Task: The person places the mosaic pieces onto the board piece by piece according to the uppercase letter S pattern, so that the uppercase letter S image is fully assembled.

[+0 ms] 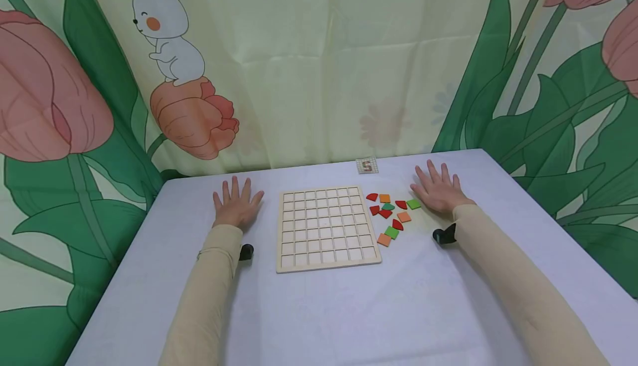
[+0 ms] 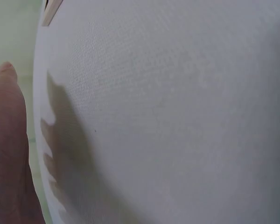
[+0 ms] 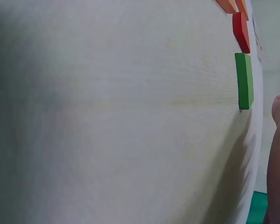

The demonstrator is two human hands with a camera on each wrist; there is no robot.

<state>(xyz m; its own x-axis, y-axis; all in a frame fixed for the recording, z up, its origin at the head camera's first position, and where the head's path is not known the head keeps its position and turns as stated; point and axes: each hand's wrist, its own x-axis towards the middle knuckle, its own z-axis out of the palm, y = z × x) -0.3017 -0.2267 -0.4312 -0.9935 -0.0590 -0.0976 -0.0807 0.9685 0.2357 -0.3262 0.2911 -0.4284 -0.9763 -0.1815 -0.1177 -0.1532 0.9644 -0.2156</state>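
Note:
My left hand [image 1: 236, 206], palm down with fingers spread, is to the left of a wooden grid board [image 1: 280, 233] and holds nothing. To the right of the board, my right hand [image 1: 440, 190] also has its fingers spread and holds nothing. Nearest to its thumb is a light green square tile [image 1: 413, 204], which shows as a thick green block [image 3: 244, 81] in the right wrist view. Several small red, orange and green pieces lie between the board and that hand, among them a red quarter-round piece [image 1: 397, 225] and an orange square [image 1: 384, 240].
A small card [image 1: 367, 165] with a grid pattern lies at the back edge of the white-covered table [image 1: 319, 316]. Behind the table hangs a curtain [image 1: 319, 78] printed with tulips and a rabbit. Black wrist cameras [image 1: 246, 252] sit beneath the sleeves.

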